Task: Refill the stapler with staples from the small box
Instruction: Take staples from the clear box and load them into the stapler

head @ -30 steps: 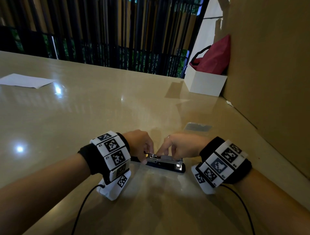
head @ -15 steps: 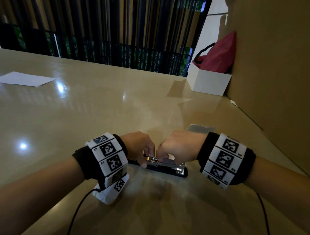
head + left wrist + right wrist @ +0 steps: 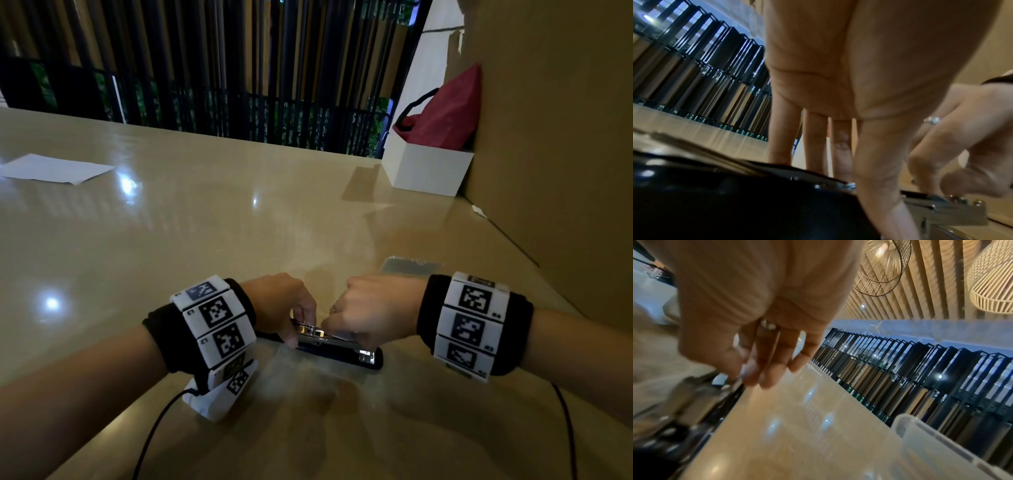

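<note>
The right hand (image 3: 371,313) has moved in closer to the left hand (image 3: 279,303) since a second ago, and its fingers (image 3: 929,155) have curled down more. Both hands are on the black stapler with the shiny metal top (image 3: 337,349), which lies flat on the glossy tan bench (image 3: 205,222). The left fingers (image 3: 816,139) and thumb pinch its back end. The right fingers pinch the metal part. The clear plastic small box (image 3: 412,265) sits just behind the right hand.

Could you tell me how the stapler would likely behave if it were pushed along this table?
The stapler lies flat and long, so it would probably slide, not tip. The table looks glossy, so it may skid easily. Its metal parts suggest it is rigid.
</note>
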